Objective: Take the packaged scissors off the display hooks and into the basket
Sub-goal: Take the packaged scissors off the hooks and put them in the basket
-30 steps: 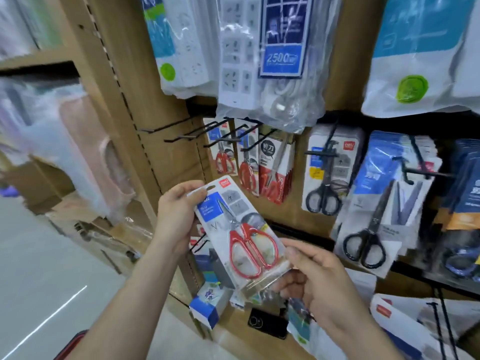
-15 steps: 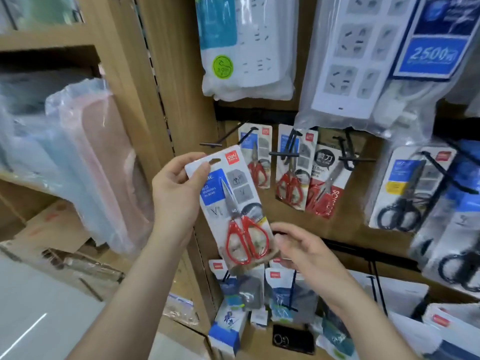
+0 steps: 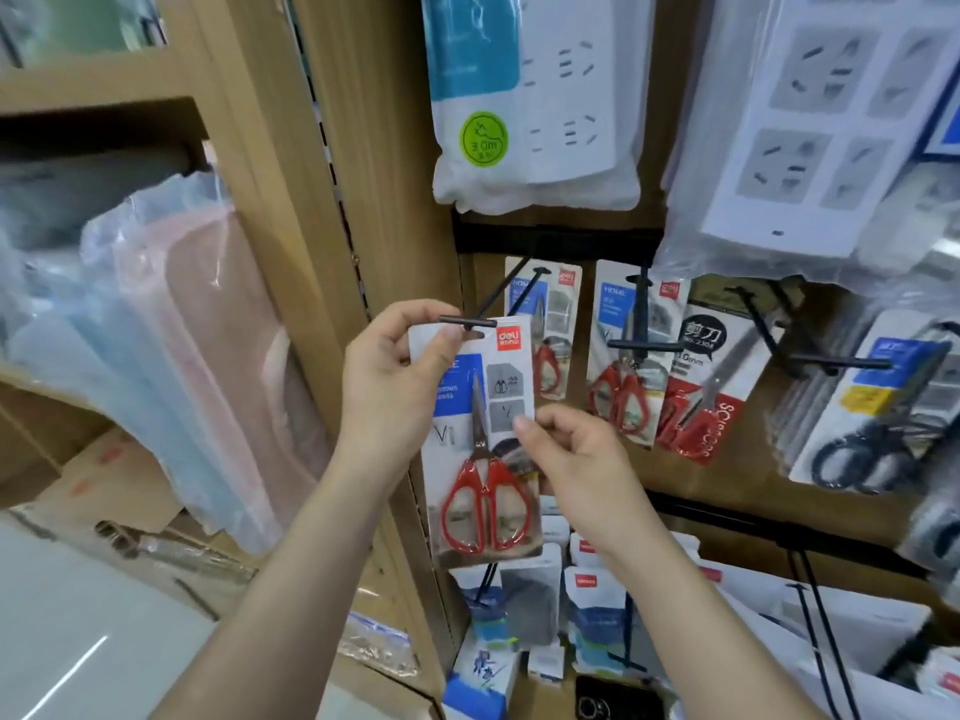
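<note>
Both hands held one packaged scissors point(image 3: 483, 449), a red-handled pair on a white and blue card, upright near the middle of the view. The left hand point(image 3: 395, 387) pinched the card's top left corner, thumb on the front. The right hand point(image 3: 576, 470), at 4 o'clock from the left, pinched the card's right edge with curled fingers. The card's hanging slot sat right at the black crossbar tip of one display hook point(image 3: 467, 322); whether it was on the hook or just off it could not be told. At 2 to 3 o'clock of the held pack, three more red-handled packs point(image 3: 628, 366) hung in front on three hooks, any behind them hidden. Farther out at 3 o'clock hung a black-handled pack point(image 3: 872, 418). Two bagged power strips point(image 3: 535, 96) hung at 12 and 1 o'clock.
</note>
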Demonstrator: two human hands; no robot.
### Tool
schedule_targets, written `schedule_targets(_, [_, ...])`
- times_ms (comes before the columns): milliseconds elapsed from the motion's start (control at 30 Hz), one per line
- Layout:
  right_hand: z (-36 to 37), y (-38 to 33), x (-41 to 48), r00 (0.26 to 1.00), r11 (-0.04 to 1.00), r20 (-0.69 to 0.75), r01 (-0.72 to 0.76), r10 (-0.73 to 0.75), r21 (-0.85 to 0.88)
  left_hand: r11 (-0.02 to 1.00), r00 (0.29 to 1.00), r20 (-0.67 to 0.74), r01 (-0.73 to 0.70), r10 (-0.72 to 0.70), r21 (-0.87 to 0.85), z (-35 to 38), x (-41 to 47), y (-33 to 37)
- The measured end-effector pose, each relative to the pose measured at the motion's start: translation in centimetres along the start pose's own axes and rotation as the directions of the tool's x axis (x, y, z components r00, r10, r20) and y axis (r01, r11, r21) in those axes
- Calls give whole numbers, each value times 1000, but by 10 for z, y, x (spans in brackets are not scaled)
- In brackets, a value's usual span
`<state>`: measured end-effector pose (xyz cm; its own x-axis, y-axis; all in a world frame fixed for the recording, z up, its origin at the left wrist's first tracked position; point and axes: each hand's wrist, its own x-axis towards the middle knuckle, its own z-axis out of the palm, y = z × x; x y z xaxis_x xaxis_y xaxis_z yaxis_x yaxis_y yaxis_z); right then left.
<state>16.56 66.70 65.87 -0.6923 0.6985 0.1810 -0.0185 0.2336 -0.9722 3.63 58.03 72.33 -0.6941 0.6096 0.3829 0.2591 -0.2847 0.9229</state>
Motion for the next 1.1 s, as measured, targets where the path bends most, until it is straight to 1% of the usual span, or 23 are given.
schedule_targets(67, [2, 1, 6, 1000, 1000, 5, -27, 27, -7, 999, 999, 21, 41, -40, -28, -1, 5, -1])
schedule_targets(233, [4, -2, 8, 999, 998, 13, -30, 30, 46, 998, 990, 126, 67, -68, 13, -1, 13, 2])
schedule_targets(367, [0, -1, 6, 1000, 999, -10, -14, 15, 50, 996, 988, 129, 77, -81, 36, 4, 16, 2])
schedule_targets(500, [1, -2, 5, 999, 999, -46, 22, -20, 46, 990, 984, 119, 136, -132, -25, 3, 16, 0])
schedule_targets(567, [1, -2, 3, 998, 998, -54, 36, -34, 43, 986, 978, 144, 160, -153, -41, 1, 17, 1])
schedule_targets(600, [1, -1, 2, 998, 998, -50, 40, -38, 40, 986, 975, 157, 163, -155, -39, 0, 18, 0])
schedule_targets(700, [2, 0, 0, 998, 998, -46, 53, -51, 37, 992, 973, 195, 118, -126, 51, -2, 23, 3])
schedule_targets(767, [2, 1, 0, 998, 997, -42, 58, -56, 49, 992, 967, 223, 107, -121, 74, -2, 26, 5])
schedule_targets(800, [1, 3, 1, 998, 996, -38, 55, -53, 64, 990, 963, 230, 125, -138, 71, -3, 29, 4])
schedule_targets(867, [0, 3, 2, 999, 994, -17, 40, -39, 105, 978, 946, 245, 207, -210, 40, -5, 34, 2])
schedule_targets(933, [1, 2, 0, 999, 993, -11, 54, -54, 102, 964, 933, 250, 265, -259, 10, -7, 39, 0])
schedule_targets(967, [1, 4, 0, 998, 994, -17, 68, -67, 83, 966, 935, 248, 256, -252, 16, -6, 40, -1])
schedule_targets(1033, [1, 10, 0, 998, 997, -20, 57, -56, 43, 984, 964, 209, 146, -164, 100, -1, 40, -2])
schedule_targets(1100, [0, 20, -1, 999, 997, 41, -33, 31, 67, 978, 990, 137, 13, -42, 208, 8, 40, -5])
